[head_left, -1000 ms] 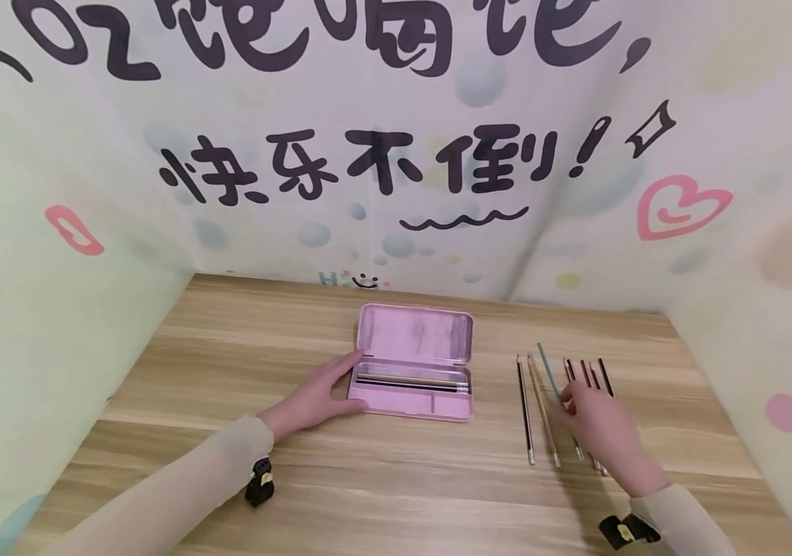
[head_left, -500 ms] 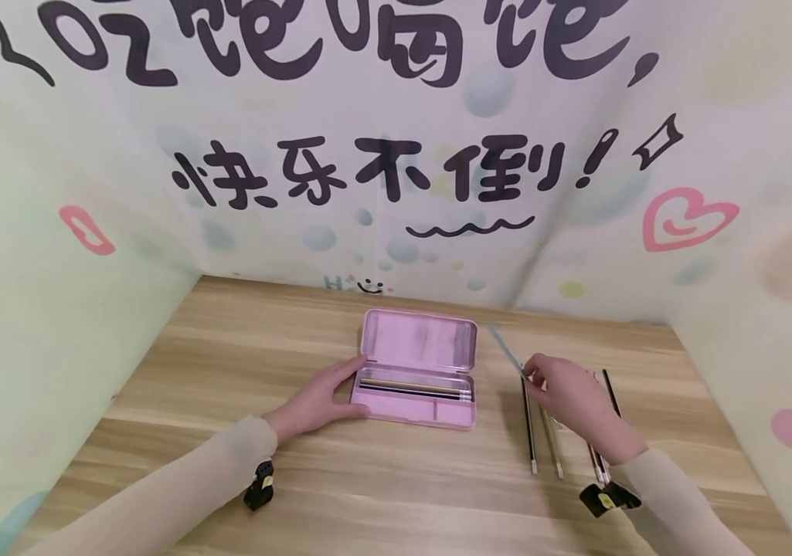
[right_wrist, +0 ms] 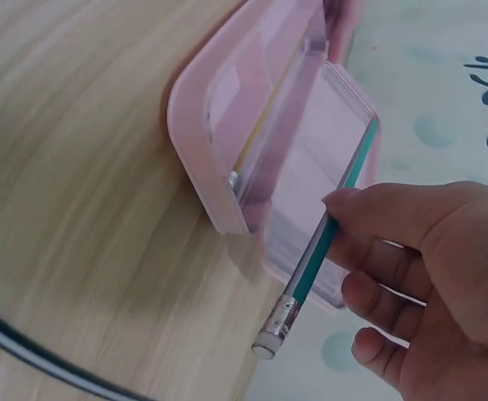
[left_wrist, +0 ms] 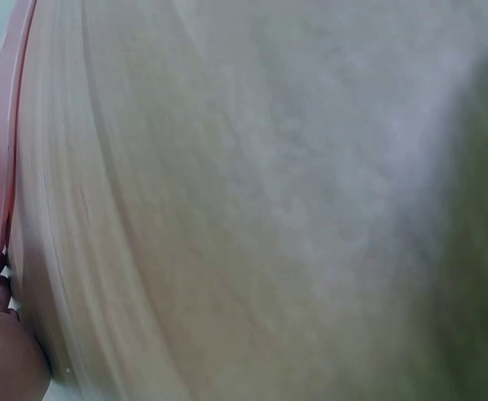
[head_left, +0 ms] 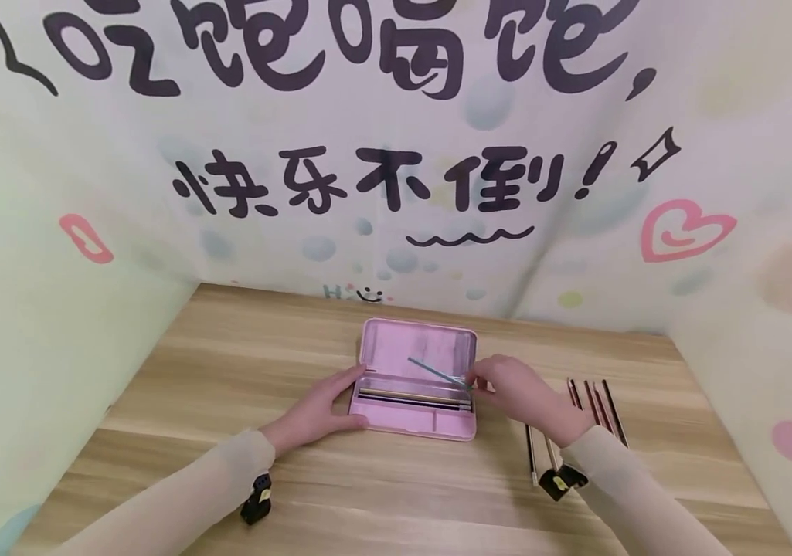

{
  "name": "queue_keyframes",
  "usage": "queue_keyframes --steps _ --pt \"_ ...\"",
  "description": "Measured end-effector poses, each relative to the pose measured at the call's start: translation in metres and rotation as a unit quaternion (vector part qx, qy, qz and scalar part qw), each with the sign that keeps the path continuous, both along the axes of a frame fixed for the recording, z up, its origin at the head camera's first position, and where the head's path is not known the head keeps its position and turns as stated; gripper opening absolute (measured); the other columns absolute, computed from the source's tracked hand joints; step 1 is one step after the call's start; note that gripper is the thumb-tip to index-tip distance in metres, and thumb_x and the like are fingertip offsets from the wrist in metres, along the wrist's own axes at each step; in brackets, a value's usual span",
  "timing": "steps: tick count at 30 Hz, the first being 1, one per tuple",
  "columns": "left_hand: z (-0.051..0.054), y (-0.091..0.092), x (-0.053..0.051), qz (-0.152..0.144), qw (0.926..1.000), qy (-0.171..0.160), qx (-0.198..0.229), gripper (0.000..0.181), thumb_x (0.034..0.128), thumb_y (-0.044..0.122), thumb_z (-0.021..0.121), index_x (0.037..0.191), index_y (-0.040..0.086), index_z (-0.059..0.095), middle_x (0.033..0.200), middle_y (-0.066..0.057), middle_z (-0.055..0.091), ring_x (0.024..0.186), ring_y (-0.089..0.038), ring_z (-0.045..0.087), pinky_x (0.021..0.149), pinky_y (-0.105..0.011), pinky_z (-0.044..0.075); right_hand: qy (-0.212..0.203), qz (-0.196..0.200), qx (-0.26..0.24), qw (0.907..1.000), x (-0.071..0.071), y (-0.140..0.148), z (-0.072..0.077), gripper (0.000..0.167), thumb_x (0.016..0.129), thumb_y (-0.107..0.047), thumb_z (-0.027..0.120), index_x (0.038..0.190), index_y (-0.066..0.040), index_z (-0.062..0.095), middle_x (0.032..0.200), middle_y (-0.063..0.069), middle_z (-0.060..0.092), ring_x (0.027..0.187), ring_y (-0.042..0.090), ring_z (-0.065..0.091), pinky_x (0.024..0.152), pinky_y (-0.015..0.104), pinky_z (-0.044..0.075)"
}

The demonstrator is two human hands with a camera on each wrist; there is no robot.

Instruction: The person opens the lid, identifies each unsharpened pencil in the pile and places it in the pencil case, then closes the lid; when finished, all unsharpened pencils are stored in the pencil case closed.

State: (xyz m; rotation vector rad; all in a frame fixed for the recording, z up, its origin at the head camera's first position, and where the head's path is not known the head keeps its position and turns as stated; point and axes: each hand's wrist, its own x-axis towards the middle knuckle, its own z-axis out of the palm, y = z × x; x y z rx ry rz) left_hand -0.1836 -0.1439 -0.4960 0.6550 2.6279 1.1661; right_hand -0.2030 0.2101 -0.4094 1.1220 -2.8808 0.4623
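Observation:
An open pink pencil case [head_left: 396, 422] lies at the middle of the table, its lid [head_left: 402, 344] tipped back. Several pencils [head_left: 409, 398] lie lengthwise in its rear compartment. My left hand [head_left: 312, 411] holds the case's left end, thumb at the front and fingers toward the hinge. Over the right end, my right hand [head_left: 524, 394] pinches a teal pencil [right_wrist: 315, 255] between thumb and fingers. The pencil is tilted, apart from the tray; its eraser end [right_wrist: 269, 342] points away from the lid in the right wrist view. The left wrist view shows mostly wood and the case's edge [left_wrist: 2, 167].
Several dark and reddish pencils [head_left: 610, 409] lie on the wooden table [head_left: 396, 494] to the right. A black pencil [head_left: 531, 452] and a tan one [head_left: 552, 454] lie nearer, partly under my right arm. Printed cloth walls [head_left: 284, 255] stand behind and at both sides.
My right hand has lifted the teal pencil from the row at the right and carried it left to above the case. The left hand stays on the case.

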Motion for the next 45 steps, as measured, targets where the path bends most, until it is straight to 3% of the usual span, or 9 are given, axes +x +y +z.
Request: queue_keyframes --steps 9,14,27,45 --pt "0.000 0.000 -0.001 -0.001 0.9999 -0.010 -0.009 0.094 0.0898 0.042 0.082 0.164 0.013 0.033 0.166 -0.017 0.036 0.152 -0.042 0.032 0.124 -0.059 0.028 0.060 0.060 0.047 0.9953 -0.010 -0.034 -0.014 0.008 0.088 -0.006 0.081 0.089 -0.011 0.075 0.082 -0.004 0.072 0.073 0.014 0.061 0.072 0.035 0.054" --pt "0.000 0.003 -0.001 -0.006 1.0000 0.000 -0.004 0.094 0.0900 0.043 0.082 0.164 0.011 0.034 0.165 -0.018 0.037 0.151 -0.042 0.034 0.123 -0.059 0.029 0.083 0.058 0.070 0.9924 -0.012 -0.046 -0.021 0.010 0.088 -0.006 0.082 0.087 -0.013 0.075 0.079 -0.005 0.071 0.071 0.015 0.057 0.069 0.033 0.051" --pt "-0.010 0.003 0.013 -0.003 0.9999 -0.010 0.003 0.092 0.0904 0.041 0.082 0.163 0.008 0.035 0.164 -0.020 0.039 0.151 -0.044 0.034 0.122 -0.062 0.029 0.064 0.055 0.097 0.9918 -0.007 -0.058 -0.040 0.013 0.088 -0.008 0.083 0.083 -0.014 0.072 0.078 -0.005 0.070 0.071 0.015 0.054 0.066 0.030 0.049" --pt "-0.001 0.000 0.003 -0.003 1.0000 0.008 0.004 0.091 0.0900 0.037 0.083 0.162 0.006 0.036 0.163 -0.023 0.039 0.149 -0.046 0.035 0.122 -0.062 0.030 0.066 0.044 0.092 0.9926 -0.014 -0.068 -0.034 0.012 0.090 -0.008 0.081 0.081 -0.012 0.074 0.077 -0.003 0.072 0.070 0.017 0.060 0.066 0.033 0.053"
